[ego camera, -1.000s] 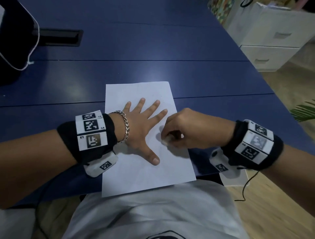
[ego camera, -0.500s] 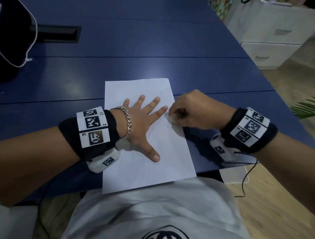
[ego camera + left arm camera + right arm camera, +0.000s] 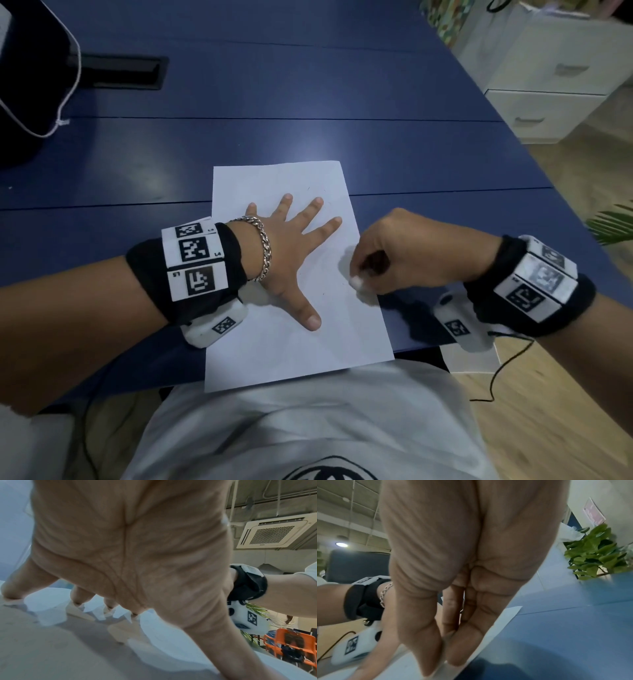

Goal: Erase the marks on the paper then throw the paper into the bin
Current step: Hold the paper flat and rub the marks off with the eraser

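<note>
A white sheet of paper [image 3: 274, 349] lies on the blue table [image 3: 308, 137], its near end hanging over the front edge. My left hand [image 3: 291, 253] lies flat on the sheet with fingers spread, pressing it down; its palm [image 3: 130, 547] fills the left wrist view. My right hand [image 3: 404, 257] pinches a small white eraser [image 3: 356, 282] against the sheet near its right edge. In the right wrist view the thumb and fingertips [image 3: 458, 654] close on the eraser above the paper [image 3: 503, 620]. Only a few faint specks show on the sheet. No bin is in view.
A dark bag with a white cord [image 3: 30, 78] sits at the table's far left beside a black cable slot [image 3: 120, 72]. White drawers [image 3: 548, 85] stand on the floor to the right, with plant leaves [image 3: 613, 222] nearby.
My right hand slid the eraser away along the sheet's right side, then back toward me. The left hand stayed flat on the paper.
</note>
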Action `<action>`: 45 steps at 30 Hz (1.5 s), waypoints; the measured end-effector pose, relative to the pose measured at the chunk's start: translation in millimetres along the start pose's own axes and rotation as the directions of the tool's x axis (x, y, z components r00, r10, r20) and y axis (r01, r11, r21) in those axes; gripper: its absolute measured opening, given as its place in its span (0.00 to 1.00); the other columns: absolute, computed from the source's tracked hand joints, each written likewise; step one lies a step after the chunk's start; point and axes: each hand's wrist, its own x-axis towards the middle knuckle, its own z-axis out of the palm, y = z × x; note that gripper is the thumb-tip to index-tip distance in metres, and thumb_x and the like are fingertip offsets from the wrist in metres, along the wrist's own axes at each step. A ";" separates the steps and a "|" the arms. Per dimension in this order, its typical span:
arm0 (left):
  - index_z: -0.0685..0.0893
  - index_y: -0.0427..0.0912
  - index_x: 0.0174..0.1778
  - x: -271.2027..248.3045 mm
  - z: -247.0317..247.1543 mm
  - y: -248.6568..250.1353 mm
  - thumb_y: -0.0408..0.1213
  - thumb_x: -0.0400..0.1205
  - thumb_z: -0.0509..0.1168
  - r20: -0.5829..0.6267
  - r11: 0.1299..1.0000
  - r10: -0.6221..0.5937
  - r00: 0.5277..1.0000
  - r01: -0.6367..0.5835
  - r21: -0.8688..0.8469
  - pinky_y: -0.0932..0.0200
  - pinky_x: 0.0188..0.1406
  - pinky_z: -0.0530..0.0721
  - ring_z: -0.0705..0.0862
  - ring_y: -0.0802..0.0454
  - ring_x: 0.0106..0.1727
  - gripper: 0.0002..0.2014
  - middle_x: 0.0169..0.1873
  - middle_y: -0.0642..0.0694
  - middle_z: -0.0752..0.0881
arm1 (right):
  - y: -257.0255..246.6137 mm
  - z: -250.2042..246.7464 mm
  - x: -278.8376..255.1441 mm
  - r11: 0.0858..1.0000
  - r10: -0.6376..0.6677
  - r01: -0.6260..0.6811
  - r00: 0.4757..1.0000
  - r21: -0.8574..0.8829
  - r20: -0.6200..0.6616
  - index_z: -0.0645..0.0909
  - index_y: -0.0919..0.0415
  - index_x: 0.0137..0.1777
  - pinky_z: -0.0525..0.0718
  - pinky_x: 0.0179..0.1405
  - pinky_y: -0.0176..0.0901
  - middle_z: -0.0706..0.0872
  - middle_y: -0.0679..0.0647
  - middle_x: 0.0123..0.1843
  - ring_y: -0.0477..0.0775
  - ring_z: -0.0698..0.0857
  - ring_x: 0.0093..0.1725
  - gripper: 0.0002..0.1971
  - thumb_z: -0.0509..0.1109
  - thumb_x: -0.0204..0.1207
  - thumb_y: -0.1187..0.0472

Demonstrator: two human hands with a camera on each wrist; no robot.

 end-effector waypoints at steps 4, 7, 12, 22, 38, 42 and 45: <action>0.17 0.70 0.81 -0.2 -0.7 0.5 0.90 0.47 0.70 0.001 1.000 0.003 1.000 -0.003 0.000 0.11 0.81 0.49 0.25 0.31 0.89 0.81 0.84 0.56 0.16 | 9.9 -8.6 17.6 0.998 0.046 -0.052 0.984 -0.032 -0.170 0.93 0.47 0.49 0.87 0.43 0.37 0.92 0.41 0.40 0.41 0.88 0.38 0.05 0.79 0.74 0.56; 0.17 0.70 0.81 -1.7 -1.6 0.2 0.89 0.48 0.70 0.007 1.000 0.000 1.000 0.000 -0.002 0.12 0.81 0.49 0.25 0.32 0.89 0.81 0.84 0.56 0.16 | 2.8 -2.0 10.6 0.997 0.038 -0.050 0.983 -0.064 -0.181 0.92 0.48 0.49 0.87 0.43 0.39 0.91 0.42 0.39 0.43 0.87 0.37 0.06 0.78 0.74 0.57; 0.17 0.71 0.80 0.0 -1.3 -1.6 0.90 0.46 0.70 0.011 1.000 0.014 1.000 -0.014 -0.011 0.12 0.81 0.46 0.25 0.33 0.89 0.82 0.84 0.57 0.16 | -10.7 12.5 -29.3 0.998 0.024 -0.022 0.999 0.059 -0.033 0.93 0.47 0.50 0.86 0.45 0.38 0.92 0.40 0.44 0.41 0.89 0.43 0.06 0.80 0.75 0.52; 0.28 0.66 0.89 -34.6 -14.5 -60.3 0.79 0.73 0.63 -0.245 0.967 0.088 0.965 -0.141 -0.210 0.35 0.90 0.36 0.27 0.46 0.90 0.61 0.89 0.54 0.25 | -2.7 30.6 -97.6 0.837 0.405 -0.134 0.804 0.531 -0.435 0.93 0.40 0.53 0.88 0.53 0.35 0.95 0.33 0.46 0.34 0.93 0.48 0.06 0.82 0.76 0.49; 0.24 0.67 0.87 -81.7 53.5 -67.4 0.83 0.67 0.66 -0.045 0.992 0.010 0.999 -0.016 -0.124 0.39 0.91 0.34 0.23 0.56 0.88 0.67 0.85 0.61 0.19 | -41.7 79.7 -64.3 0.960 0.163 -0.083 0.943 0.268 -0.289 0.89 0.40 0.51 0.82 0.42 0.30 0.86 0.37 0.45 0.40 0.86 0.48 0.05 0.79 0.79 0.52; 0.20 0.66 0.85 -82.0 59.2 -62.6 0.89 0.65 0.59 -0.089 0.994 -0.010 0.996 0.001 -0.105 0.35 0.91 0.37 0.28 0.52 0.91 0.68 0.87 0.59 0.21 | -24.9 73.8 -61.9 0.969 0.196 -0.136 0.931 0.206 -0.309 0.89 0.40 0.48 0.82 0.41 0.32 0.84 0.37 0.42 0.39 0.85 0.48 0.03 0.79 0.77 0.51; 0.21 0.65 0.86 -83.9 58.8 -59.4 0.89 0.65 0.58 -0.129 0.991 -0.010 0.992 -0.007 -0.133 0.41 0.90 0.39 0.36 0.52 0.92 0.68 0.90 0.59 0.28 | -19.3 67.8 -62.7 0.965 0.230 -0.181 0.931 0.188 -0.285 0.90 0.40 0.50 0.84 0.41 0.33 0.86 0.36 0.44 0.37 0.85 0.50 0.04 0.80 0.77 0.50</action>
